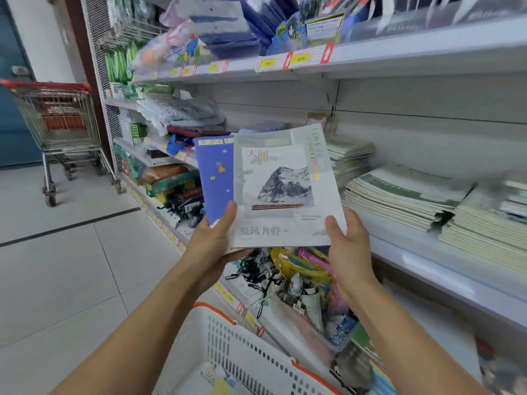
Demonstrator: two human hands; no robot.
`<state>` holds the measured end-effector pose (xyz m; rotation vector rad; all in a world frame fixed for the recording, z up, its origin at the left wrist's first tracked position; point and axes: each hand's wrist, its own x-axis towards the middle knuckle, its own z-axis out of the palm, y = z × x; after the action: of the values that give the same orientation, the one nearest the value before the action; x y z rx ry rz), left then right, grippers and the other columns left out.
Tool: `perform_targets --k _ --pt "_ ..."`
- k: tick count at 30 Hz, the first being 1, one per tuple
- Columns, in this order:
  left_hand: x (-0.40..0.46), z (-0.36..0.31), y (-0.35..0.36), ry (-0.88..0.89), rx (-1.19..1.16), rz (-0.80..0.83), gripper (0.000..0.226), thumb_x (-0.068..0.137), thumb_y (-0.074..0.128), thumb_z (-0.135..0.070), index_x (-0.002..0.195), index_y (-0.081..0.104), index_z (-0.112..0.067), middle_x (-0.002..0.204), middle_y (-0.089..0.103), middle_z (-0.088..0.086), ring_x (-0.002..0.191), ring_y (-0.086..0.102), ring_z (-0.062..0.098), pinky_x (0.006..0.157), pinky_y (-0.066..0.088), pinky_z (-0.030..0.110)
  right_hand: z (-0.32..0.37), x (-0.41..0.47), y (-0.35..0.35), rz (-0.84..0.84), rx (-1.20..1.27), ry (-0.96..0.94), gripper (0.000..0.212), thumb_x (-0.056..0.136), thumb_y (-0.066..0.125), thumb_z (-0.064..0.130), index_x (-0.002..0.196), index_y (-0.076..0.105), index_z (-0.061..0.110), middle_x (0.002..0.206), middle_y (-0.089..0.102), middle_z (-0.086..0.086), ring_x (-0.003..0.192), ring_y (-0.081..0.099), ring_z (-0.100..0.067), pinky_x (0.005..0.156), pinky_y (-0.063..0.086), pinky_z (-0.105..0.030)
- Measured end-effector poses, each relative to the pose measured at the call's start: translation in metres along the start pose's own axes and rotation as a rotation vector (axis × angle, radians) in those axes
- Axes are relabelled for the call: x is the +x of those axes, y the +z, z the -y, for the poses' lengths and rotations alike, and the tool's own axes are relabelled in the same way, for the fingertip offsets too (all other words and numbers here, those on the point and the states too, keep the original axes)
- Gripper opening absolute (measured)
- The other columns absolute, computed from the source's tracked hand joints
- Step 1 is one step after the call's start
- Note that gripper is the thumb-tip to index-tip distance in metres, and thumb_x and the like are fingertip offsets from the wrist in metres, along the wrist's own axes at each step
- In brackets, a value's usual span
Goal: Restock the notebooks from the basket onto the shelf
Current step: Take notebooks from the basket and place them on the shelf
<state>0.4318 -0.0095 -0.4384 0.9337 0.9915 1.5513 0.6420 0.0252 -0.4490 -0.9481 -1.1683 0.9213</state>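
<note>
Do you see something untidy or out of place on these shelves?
Yes. On the lower shelf, below the held notebooks, a heap of black cords and loose packets lies tangled, not stacked. The notebook piles on the shelf are fanned unevenly.

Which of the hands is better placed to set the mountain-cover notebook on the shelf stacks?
Probably the right hand. It grips the mountain-cover notebook at its lower right corner, on the side nearest the shelf stacks. The left hand also holds the blue notebook behind it, farther from the stacks.
</note>
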Motion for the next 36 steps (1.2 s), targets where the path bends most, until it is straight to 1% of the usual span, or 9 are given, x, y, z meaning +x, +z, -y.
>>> perform_targets --k 4,6,11,16,22,28,32,33,36 --pt "-0.007 0.000 0.018 -0.027 0.070 0.145 0.050 0.071 0.079 -0.019 0.117 0.061 -0.014 0.099 0.074 0.009 0.065 0.069 0.018 0.042 0.050 0.022 0.014 -0.004 -0.005 0.042 0.116 0.168 0.015 0.103 0.049 0.015 0.107 0.057 0.028 0.111 0.072 -0.006 0.094 0.071 -0.029 0.080 0.058 -0.058" --pt "-0.005 -0.004 0.025 -0.080 0.037 0.212 0.049 0.071 0.076 -0.013 0.118 0.061 -0.014 0.103 0.073 0.013 0.063 0.068 0.020 0.037 0.048 0.021 0.027 0.000 -0.020 0.068 0.234 0.228 0.021 0.101 0.052 0.011 0.112 0.054 0.029 0.110 0.073 -0.010 0.091 0.073 -0.035 0.079 0.057 -0.061" --pt "0.029 -0.034 0.077 -0.117 0.105 0.404 0.040 0.080 0.068 -0.009 0.119 0.059 -0.012 0.099 0.073 0.017 0.051 0.067 0.018 0.033 0.048 0.021 0.062 0.013 -0.071 0.153 0.298 0.157 0.029 0.101 0.050 0.008 0.128 0.059 0.017 0.105 0.076 -0.005 0.080 0.075 -0.023 0.051 0.059 -0.032" --pt "0.074 -0.032 0.154 -0.042 0.160 0.270 0.017 0.091 0.066 -0.012 0.108 0.067 -0.008 0.095 0.073 0.006 0.061 0.068 0.005 0.051 0.053 0.013 0.073 0.031 -0.096 -0.098 0.352 0.051 0.032 0.104 0.038 0.002 0.129 0.056 0.014 0.124 0.066 -0.006 0.105 0.068 -0.030 0.067 0.061 -0.036" --pt "0.107 0.012 0.207 -0.076 0.120 0.103 0.033 0.093 0.060 0.001 0.124 0.052 0.009 0.097 0.061 0.012 0.062 0.061 0.014 0.054 0.054 0.014 0.070 0.055 -0.110 -0.193 0.313 0.225 0.056 0.105 0.038 0.009 0.155 0.019 0.025 0.153 0.034 0.004 0.081 0.076 -0.014 0.101 0.044 -0.032" --pt "0.120 0.044 0.228 -0.109 0.034 0.019 0.044 0.093 0.052 0.010 0.135 0.043 -0.002 0.105 0.060 0.013 0.067 0.067 0.013 0.064 0.058 0.018 0.049 0.070 -0.102 -0.321 0.283 0.150 0.057 0.098 0.052 0.000 0.149 0.030 0.009 0.148 0.042 -0.007 0.077 0.071 0.003 0.073 0.053 -0.011" --pt "0.129 0.056 0.243 -0.077 -0.012 -0.095 0.041 0.090 0.050 0.014 0.128 0.049 0.000 0.099 0.059 0.016 0.066 0.061 0.017 0.065 0.056 0.020 0.037 0.067 -0.097 -0.412 -0.157 0.128 0.074 0.094 0.058 0.009 0.155 0.016 0.011 0.149 0.034 -0.008 0.125 0.052 -0.024 0.109 0.042 -0.034" --pt "0.131 0.059 0.248 -0.067 -0.017 -0.112 0.043 0.088 0.050 0.016 0.129 0.049 0.001 0.099 0.058 0.016 0.067 0.060 0.018 0.068 0.057 0.023 0.036 0.065 -0.096 -0.410 -0.273 0.125 0.080 0.093 0.061 0.014 0.156 0.011 0.010 0.154 0.025 -0.010 0.135 0.041 -0.026 0.111 0.033 -0.028" --pt "0.142 0.065 0.261 -0.058 0.020 -0.144 0.050 0.083 0.051 0.017 0.129 0.051 -0.002 0.109 0.061 0.021 0.088 0.065 0.029 0.092 0.054 0.039 0.031 0.063 -0.093 -0.333 -0.392 0.184 0.102 0.093 0.064 0.024 0.155 -0.015 0.008 0.164 -0.012 -0.011 0.147 0.016 -0.022 0.085 0.015 -0.008"
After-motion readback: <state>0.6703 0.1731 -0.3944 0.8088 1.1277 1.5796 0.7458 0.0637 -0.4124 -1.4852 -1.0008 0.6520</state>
